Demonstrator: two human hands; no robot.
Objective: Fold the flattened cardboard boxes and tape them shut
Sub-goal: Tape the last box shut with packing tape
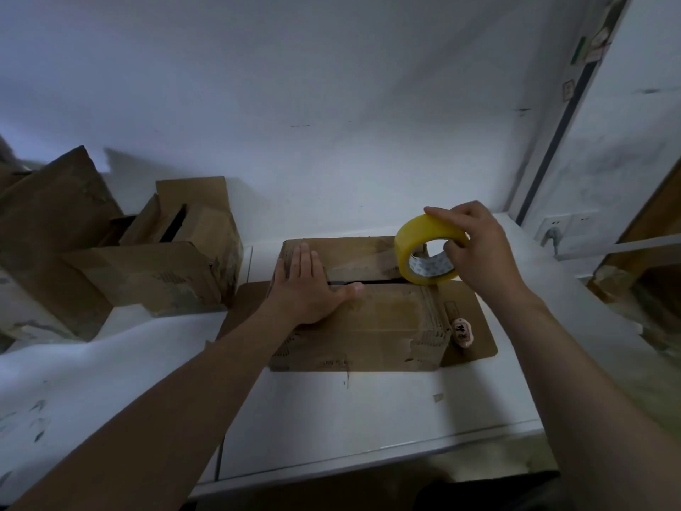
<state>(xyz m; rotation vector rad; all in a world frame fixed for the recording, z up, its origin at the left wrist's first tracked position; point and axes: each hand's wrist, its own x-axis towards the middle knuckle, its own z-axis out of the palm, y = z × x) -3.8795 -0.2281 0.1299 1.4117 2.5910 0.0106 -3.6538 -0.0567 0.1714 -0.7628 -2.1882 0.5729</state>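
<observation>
A cardboard box (368, 326) is seen at the centre of the frame on a white table (368, 418), its two top flaps folded down but not yet taped. The left hand (309, 285) is laid flat across them with fingers straight and spread, thumb along the near flap. A yellow tape roll (407, 236) is pinched by the right hand (479, 248) at the right end of the seam (368, 281), fingertips curled over the rim and thumb tucked at the core. A dark gap is visible along that seam, so the tape could be laid over flaps that do not meet, leaving a weak or crooked closure. If the flat palm is lifted too soon, the flaps are likely to spring up. Old tape scraps and torn paper on the lid may also keep fresh tape from sticking. A small oval object (462, 331) rests against the box's right end on a flat cardboard sheet (475, 326) and could be knocked off as the roll is drawn across. Whether a free tape end has been found or stuck down cannot be told, since the roll's lower edge is blurred against the lid. The markings on the oval object are too small to read. The other boxes (154, 274) at the left of the frame are dim, and their far sides are hidden; the table's front edge is cut off by both forearms.
</observation>
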